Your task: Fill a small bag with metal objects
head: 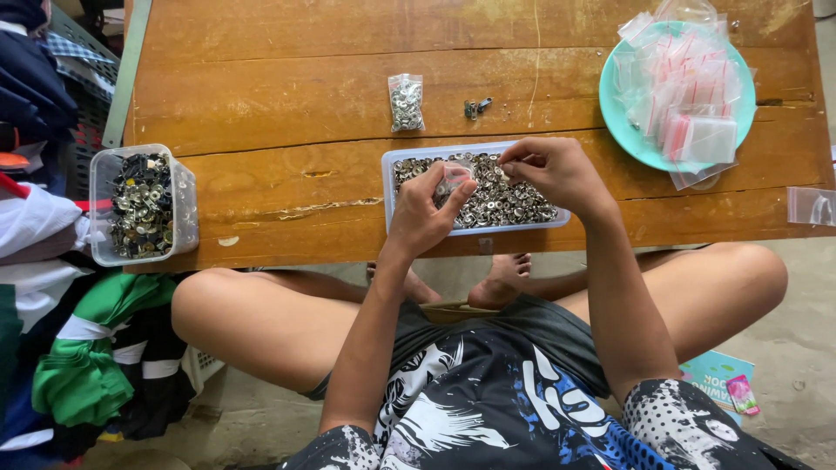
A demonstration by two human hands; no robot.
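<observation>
Over the tray of metal snap buttons [514, 204] at the bench's [287, 104] near edge, the left hand [427, 213] pinches a small clear bag [455, 177] open between thumb and fingers, while the right hand [553, 170] is closed at the fingertips just beside the bag's mouth; whether it grips a button cannot be told. A filled bag [406, 103] lies behind the tray, a teal plate [620, 122] of empty bags at the far right corner, a clear tub [144, 204] at the left edge.

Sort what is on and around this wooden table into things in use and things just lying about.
In use:
- left hand holding a small clear bag
- right hand pinching at the bag's mouth
- white tray of metal snap buttons
- filled bag of buttons
- teal plate of empty zip bags

Lying about:
- clear tub of dark fasteners
- small metal clip
- folded clothes
</observation>
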